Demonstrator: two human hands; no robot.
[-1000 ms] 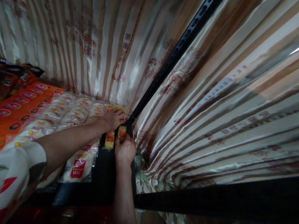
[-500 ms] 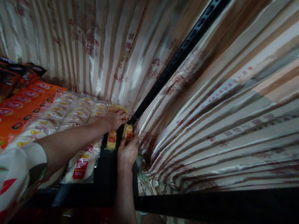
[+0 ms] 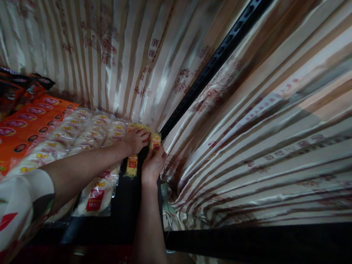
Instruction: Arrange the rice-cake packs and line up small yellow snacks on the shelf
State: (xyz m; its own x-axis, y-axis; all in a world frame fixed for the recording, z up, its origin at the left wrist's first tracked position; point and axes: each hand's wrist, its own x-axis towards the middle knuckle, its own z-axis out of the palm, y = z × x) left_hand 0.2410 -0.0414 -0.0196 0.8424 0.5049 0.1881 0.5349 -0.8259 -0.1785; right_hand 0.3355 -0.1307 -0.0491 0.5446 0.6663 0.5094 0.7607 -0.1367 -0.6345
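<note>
One pack [image 3: 155, 139] is clamped in my right hand [image 3: 153, 165], beside the post [image 3: 215, 64]. Left of the post, my left hand [image 3: 136, 141] lies over other packs [image 3: 131, 169]; remotely, I cannot tell its grip. Bags [image 3: 96, 197] lie farther left.

Looks like a shop to me: left of the black slotted post [image 3: 215, 62], orange packets [image 3: 21, 119], clear bags [image 3: 95, 198] and small yellow packs [image 3: 131, 167] line a shelf [image 3: 125, 211] in rows.
</note>
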